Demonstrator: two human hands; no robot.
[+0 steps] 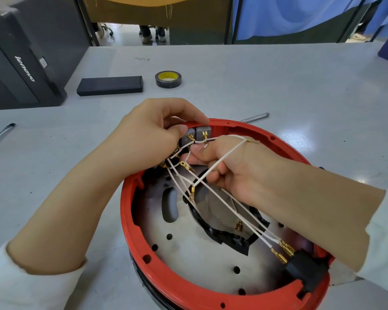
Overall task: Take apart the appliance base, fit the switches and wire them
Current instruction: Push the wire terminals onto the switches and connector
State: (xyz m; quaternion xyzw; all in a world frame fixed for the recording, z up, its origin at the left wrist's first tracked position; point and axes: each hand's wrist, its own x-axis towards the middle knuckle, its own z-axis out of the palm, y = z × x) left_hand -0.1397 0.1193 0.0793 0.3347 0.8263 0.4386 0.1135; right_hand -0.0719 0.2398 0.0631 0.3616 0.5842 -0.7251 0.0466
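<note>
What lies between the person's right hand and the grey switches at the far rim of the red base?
Only wiring. White wires cross over the right hand, and one loops over its back. Its thumb already reaches up to the grey switches, where the left hand pinches at the red base rim.

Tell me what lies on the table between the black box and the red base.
Only the left hand crosses there; otherwise the table between the black box and the red base is bare, in the head view.

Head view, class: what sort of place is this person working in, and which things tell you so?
Probably a workshop or repair bench. On the grey table lie a roll of insulating tape and a metal tool, and an opened red appliance base shows loose white wires.
</note>
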